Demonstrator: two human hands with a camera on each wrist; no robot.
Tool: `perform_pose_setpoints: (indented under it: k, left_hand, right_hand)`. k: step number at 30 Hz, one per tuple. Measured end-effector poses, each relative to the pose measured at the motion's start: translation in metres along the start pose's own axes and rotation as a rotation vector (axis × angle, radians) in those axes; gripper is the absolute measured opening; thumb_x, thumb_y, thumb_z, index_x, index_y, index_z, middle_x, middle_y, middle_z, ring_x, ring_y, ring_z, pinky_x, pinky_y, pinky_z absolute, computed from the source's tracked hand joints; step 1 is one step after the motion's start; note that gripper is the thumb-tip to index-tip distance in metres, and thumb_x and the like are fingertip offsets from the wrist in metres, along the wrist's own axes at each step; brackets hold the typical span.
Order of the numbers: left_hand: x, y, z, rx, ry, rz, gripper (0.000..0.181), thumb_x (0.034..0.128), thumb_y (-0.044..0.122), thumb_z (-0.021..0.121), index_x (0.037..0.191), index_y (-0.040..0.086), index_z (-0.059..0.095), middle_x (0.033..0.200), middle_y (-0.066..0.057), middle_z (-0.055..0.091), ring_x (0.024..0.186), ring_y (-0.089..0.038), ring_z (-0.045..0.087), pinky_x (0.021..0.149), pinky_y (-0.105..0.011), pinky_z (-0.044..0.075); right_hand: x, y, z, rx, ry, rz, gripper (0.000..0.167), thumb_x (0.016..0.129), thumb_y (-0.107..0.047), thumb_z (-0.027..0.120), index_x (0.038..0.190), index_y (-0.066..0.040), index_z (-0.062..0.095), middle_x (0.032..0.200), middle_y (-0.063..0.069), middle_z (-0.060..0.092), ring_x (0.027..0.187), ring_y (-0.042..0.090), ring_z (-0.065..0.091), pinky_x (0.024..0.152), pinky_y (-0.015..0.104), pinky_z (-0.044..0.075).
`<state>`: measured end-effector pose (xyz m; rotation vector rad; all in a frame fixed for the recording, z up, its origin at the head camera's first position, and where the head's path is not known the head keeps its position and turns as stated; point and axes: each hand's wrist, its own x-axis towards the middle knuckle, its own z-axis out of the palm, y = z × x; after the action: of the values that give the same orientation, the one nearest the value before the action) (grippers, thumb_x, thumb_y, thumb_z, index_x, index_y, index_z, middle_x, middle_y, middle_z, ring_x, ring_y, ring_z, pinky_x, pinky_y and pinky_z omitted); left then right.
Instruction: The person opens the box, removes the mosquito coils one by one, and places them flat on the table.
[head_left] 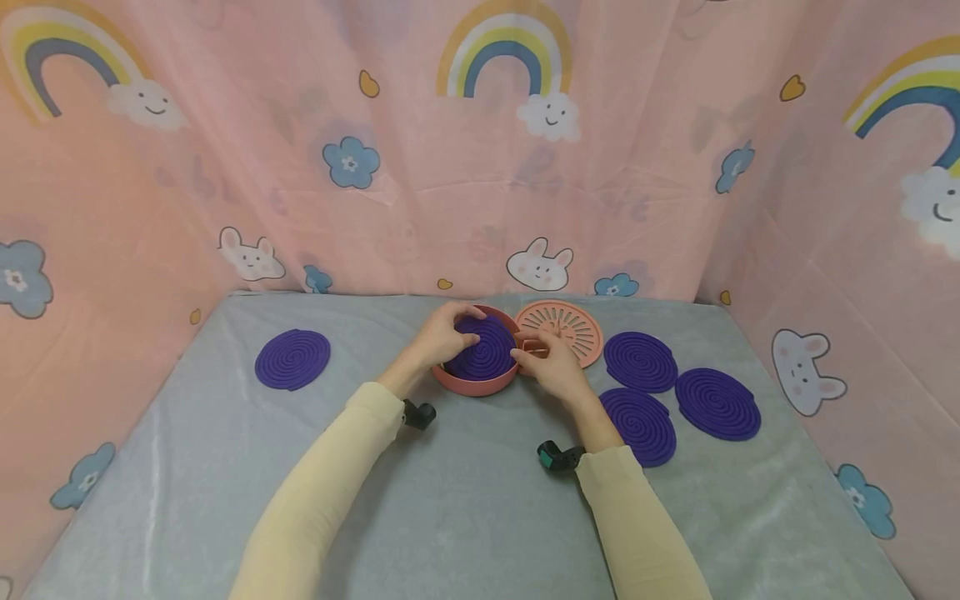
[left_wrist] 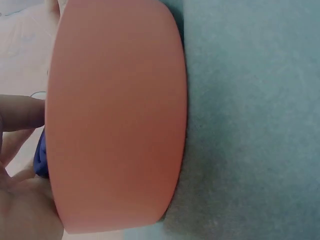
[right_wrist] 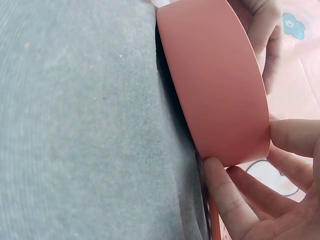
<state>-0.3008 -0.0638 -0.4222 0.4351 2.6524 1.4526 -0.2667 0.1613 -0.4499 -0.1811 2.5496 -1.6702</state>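
A purple mosquito coil (head_left: 487, 354) lies tilted inside a round pink box (head_left: 476, 387) near the back of the table. My left hand (head_left: 441, 340) grips the coil at its left side, fingers over the far edge and thumb on its face. At the box's right side, my right hand (head_left: 553, 365) holds the wall, with the thumb at the rim and fingers against the outside. In the right wrist view those fingers (right_wrist: 232, 202) touch the lower wall of the box (right_wrist: 220, 80). The left wrist view shows mostly the outer wall (left_wrist: 117, 115), hiding most of the coil.
A slotted pink lid (head_left: 594, 327) lies just right of the box. Farther right are three purple coils, the nearest to the lid being one coil (head_left: 641, 362). Another coil (head_left: 292, 359) lies at the left. A patterned curtain (head_left: 420, 225) borders the table.
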Motion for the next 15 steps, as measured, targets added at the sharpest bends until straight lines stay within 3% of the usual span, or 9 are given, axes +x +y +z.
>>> perform_pose_setpoints:
  k: [15]
  left_hand:
    - [-0.009, 0.012, -0.016, -0.015, 0.037, 0.022, 0.028, 0.0954, 0.006, 0.069, 0.123, 0.008, 0.070, 0.143, -0.012, 0.056, 0.138, -0.033, 0.046, 0.114, -0.050, 0.039]
  right_hand:
    - [0.000, 0.000, -0.001, -0.017, 0.004, -0.004, 0.041, 0.098, -0.026, 0.070, 0.135, -0.010, 0.064, 0.135, 0.019, 0.055, 0.124, 0.035, 0.057, 0.094, 0.046, 0.056]
